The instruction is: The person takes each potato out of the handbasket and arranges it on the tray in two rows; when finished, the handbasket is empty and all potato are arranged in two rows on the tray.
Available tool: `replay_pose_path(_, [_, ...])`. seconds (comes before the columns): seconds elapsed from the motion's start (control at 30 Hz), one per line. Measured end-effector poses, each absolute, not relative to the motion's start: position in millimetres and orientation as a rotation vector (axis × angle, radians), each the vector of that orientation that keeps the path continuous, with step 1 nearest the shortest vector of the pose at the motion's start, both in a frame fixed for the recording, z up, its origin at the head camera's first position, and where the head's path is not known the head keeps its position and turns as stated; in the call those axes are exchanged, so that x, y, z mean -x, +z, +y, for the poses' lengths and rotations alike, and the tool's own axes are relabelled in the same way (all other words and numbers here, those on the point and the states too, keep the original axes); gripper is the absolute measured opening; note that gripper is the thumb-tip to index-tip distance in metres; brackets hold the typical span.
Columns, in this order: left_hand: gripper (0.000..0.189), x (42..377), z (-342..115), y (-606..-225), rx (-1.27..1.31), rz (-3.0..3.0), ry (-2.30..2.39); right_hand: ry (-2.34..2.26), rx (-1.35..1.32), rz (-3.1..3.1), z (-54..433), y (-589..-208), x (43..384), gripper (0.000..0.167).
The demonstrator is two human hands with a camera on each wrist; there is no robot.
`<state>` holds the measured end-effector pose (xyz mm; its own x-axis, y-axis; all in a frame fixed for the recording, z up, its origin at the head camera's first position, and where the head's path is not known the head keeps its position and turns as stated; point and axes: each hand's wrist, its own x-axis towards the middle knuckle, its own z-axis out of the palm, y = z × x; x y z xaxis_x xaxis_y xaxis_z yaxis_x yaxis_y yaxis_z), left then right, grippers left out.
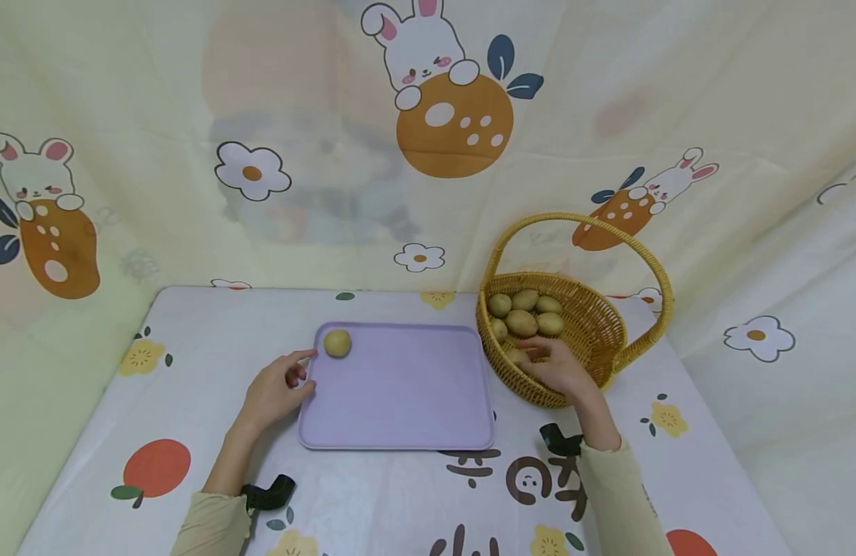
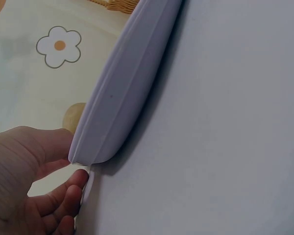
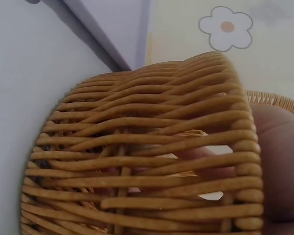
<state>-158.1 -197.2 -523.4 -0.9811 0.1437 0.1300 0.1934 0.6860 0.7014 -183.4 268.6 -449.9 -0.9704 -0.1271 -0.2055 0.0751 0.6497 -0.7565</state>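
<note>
A probably firm, light potato (image 1: pixel 514 356), best held round its middle, lies in a wicker basket (image 1: pixel 528 388) at the narrow grip of the right hand (image 1: pixel 557 366), pinch unclear, while the left hand (image 1: pixel 272 392), fingers loosely parted, touches a tray (image 1: pixel 400 401).

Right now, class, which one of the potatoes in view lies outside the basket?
The potato in the far left corner of the lilac tray. It sits there alone, while the other visible potatoes lie in the wicker basket.

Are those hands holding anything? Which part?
Can't tell. The left hand touches the purple rectangular tray at its left edge; the right hand is at a yellowish rounded potato in the golden wicker basket.
</note>
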Motion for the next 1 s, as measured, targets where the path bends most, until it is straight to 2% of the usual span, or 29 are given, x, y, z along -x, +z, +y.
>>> replay_pose_path(1.0, [0.052,155.0,-194.7,-517.5,0.279,-2.835,-1.175,-1.305,0.055,2.672,269.2,-452.6,184.9,0.036])
